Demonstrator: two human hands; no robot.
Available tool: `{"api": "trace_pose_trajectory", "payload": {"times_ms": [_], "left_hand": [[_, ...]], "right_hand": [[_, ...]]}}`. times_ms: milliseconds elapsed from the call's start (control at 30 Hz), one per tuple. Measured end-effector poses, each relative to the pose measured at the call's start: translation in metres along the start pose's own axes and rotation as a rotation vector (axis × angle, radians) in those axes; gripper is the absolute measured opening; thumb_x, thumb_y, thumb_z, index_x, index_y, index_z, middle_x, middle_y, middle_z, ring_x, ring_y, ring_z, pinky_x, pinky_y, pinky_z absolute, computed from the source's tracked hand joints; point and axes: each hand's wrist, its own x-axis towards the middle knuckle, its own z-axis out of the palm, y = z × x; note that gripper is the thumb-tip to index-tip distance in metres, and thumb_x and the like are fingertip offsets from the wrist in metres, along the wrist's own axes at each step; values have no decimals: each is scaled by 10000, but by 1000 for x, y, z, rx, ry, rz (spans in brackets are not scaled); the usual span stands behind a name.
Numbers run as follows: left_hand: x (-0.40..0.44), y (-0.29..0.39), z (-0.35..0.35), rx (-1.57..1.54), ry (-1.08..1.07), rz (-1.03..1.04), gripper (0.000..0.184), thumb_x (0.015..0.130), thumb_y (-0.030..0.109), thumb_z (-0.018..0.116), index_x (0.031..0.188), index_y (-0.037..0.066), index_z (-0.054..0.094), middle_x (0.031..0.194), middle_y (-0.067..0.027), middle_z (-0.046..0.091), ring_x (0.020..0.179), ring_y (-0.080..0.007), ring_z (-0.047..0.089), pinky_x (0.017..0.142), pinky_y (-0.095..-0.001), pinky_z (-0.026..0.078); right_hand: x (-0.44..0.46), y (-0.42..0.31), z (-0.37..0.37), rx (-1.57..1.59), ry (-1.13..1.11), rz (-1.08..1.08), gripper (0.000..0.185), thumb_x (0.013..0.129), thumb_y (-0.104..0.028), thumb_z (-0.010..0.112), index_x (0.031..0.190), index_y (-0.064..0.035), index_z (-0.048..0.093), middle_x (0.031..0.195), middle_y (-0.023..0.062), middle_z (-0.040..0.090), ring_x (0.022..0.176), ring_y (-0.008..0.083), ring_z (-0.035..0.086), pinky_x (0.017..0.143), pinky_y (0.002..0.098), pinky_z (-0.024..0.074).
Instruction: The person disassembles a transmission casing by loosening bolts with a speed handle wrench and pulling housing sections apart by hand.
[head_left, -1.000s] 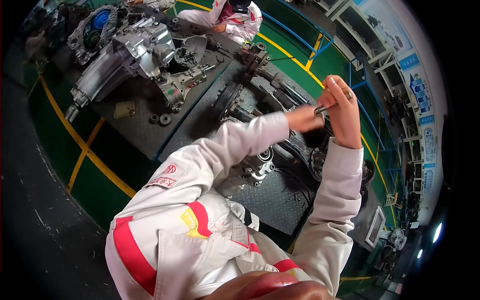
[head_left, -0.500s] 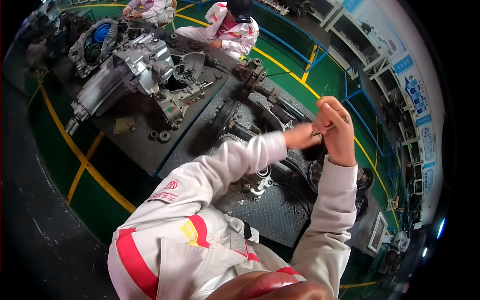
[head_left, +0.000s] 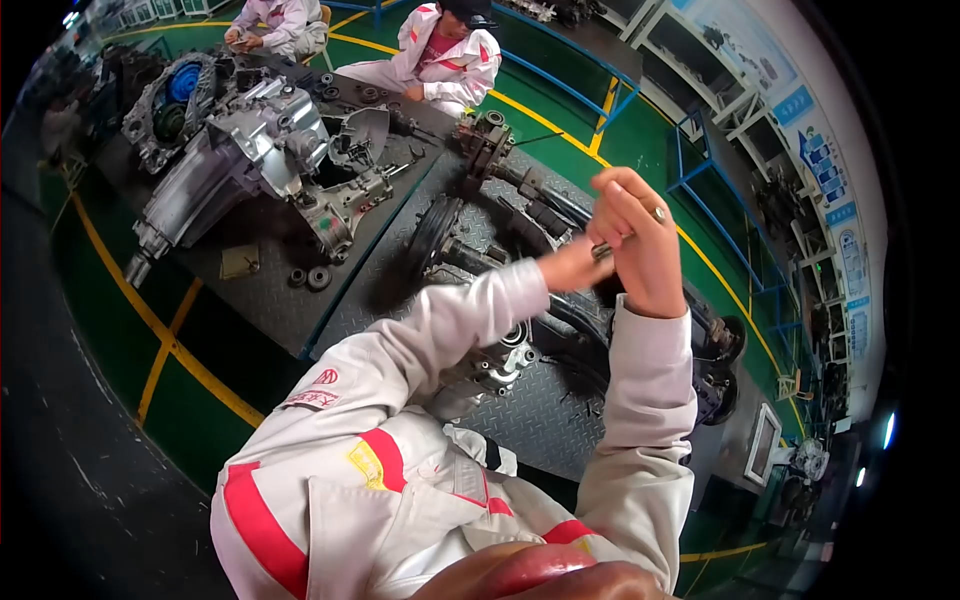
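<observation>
My right hand (head_left: pixel 640 240) is raised above the diamond-plate bench, its fingers curled around a thin metal rod (head_left: pixel 657 214). One end shows at the base of the fingers; a darker piece shows near the left fingers, and the exact kind of tool is not clear. My left hand (head_left: pixel 572 268) meets it from the left, close to the lower end. Its fingers are smeared and partly hidden behind the right hand. Below the hands lie a long shaft assembly (head_left: pixel 560 205) and a silver metal housing (head_left: pixel 490 365) with round bearings.
A large silver gearbox casing (head_left: pixel 235 150) stands on the left bench, with two small rings (head_left: pixel 308 278) nearby. A black wheel-like drum (head_left: pixel 432 235) lies beside the shafts. Two people sit beyond, one in a black cap (head_left: pixel 468 12). Blue railings (head_left: pixel 570 75) run behind.
The whole view has shifted slightly, so benches and hands appear farther left. Both hands stay together at the rod, with the left hand still blurred.
</observation>
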Motion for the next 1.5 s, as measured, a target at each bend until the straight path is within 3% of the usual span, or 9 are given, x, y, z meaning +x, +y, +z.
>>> {"api": "trace_pose_trajectory", "payload": {"times_ms": [233,333,433,533,600,700,933,1233,1500], "left_hand": [[-5,94,-113,-172,-98,-685,183,887,239,588,975,83,548,623,65,442,484,-26,376,431,-178,279],[-19,123,-74,-360,-370,-728,136,919,208,532,987,90,545,668,62,459,551,-43,428,483,-211,337],[-26,86,-5,122,-143,-28,251,930,184,480,1124,25,476,848,-23,541,754,-56,475,659,-247,413],[2,58,-22,111,-204,-596,163,872,176,487,882,21,534,796,-218,590,705,-335,596,608,-468,440],[23,31,-42,436,143,25,180,870,184,525,944,22,499,785,-207,598,723,-347,604,637,-422,472],[42,103,-81,176,-27,-77,194,889,145,565,1011,20,479,776,-43,539,666,-97,526,580,-226,446],[-31,151,-144,104,-116,-418,388,862,159,580,1204,27,451,1144,-102,524,1077,-187,503,895,-336,419],[-103,71,-169,334,-340,-806,220,955,220,473,1028,40,576,1017,-46,637,825,-83,547,712,-228,428],[-90,36,-129,549,-575,-1085,205,922,205,535,1023,31,577,902,9,634,608,-25,436,521,-190,340]], "right_hand": [[57,20,-64,24,246,-68,168,901,-134,528,964,10,587,614,-58,358,550,67,358,556,237,363],[69,21,-47,0,181,-51,171,902,-140,528,974,2,589,624,-63,341,559,66,345,566,240,366],[41,13,-8,15,16,-2,156,895,-139,540,945,-5,601,604,-66,316,534,55,307,506,229,287],[13,4,-13,28,-31,-27,166,896,-134,527,976,1,583,587,-51,319,519,58,302,480,232,252],[11,0,-48,296,18,-78,151,902,-144,524,967,-14,565,566,-52,353,461,50,314,425,218,256],[-15,-41,-43,239,35,-347,134,901,-125,516,960,-13,560,564,-56,378,432,41,308,399,216,231],[-132,-81,-95,-112,327,-514,179,905,-110,465,1020,13,524,644,-10,379,550,84,339,520,258,261],[-173,73,-118,-179,685,284,185,911,-114,500,1059,-12,540,570,-99,292,455,-2,224,433,207,134],[-201,204,-189,158,291,772,158,898,-133,527,1017,-35,561,525,-113,323,460,-10,229,436,210,126]]}}
